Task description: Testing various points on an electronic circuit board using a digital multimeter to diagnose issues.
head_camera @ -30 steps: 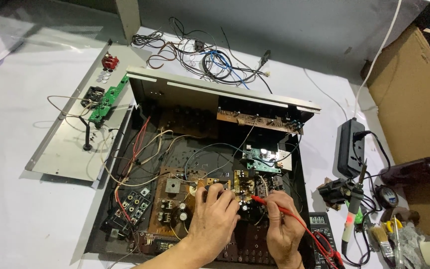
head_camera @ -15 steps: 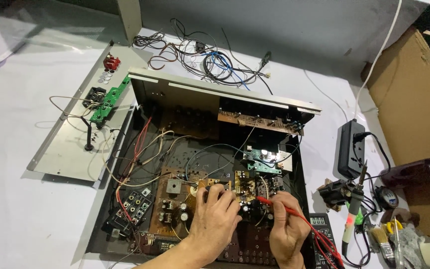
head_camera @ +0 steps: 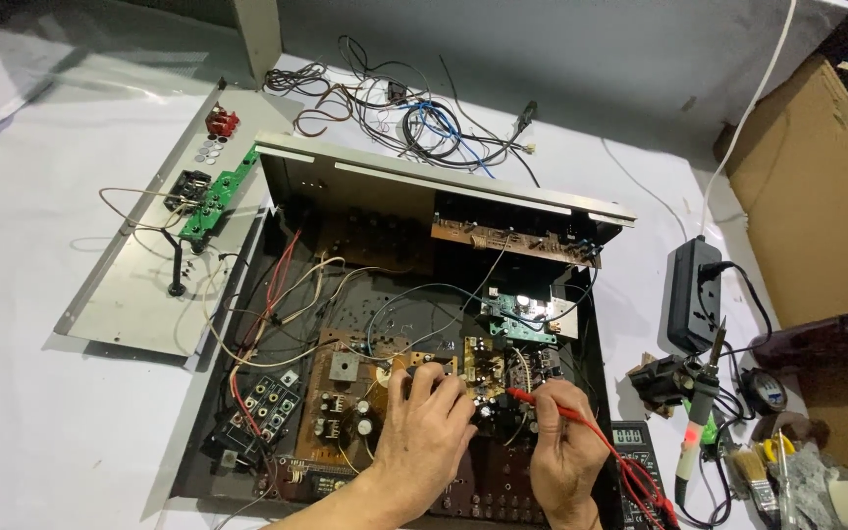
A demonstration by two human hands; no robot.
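Left hand (head_camera: 424, 432) rests fingers-down on the brown circuit board (head_camera: 345, 402) inside the open black case (head_camera: 247, 393), near the worktop's front edge; fingers curled, maybe pressing a 2nd probe, can't tell. Right hand (head_camera: 566, 456), just beside it, is closed round a red probe (head_camera: 542, 402), tip on the small board w/ capacitors (head_camera: 488, 363). A meter (head_camera: 632, 442) lies by the case's right side, a soldering iron (head_camera: 704, 393) just past it.

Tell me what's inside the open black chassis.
Inside the black chassis: brown circuit boards, a small green board, loose wires. The left hand and right hand cover parts beneath.
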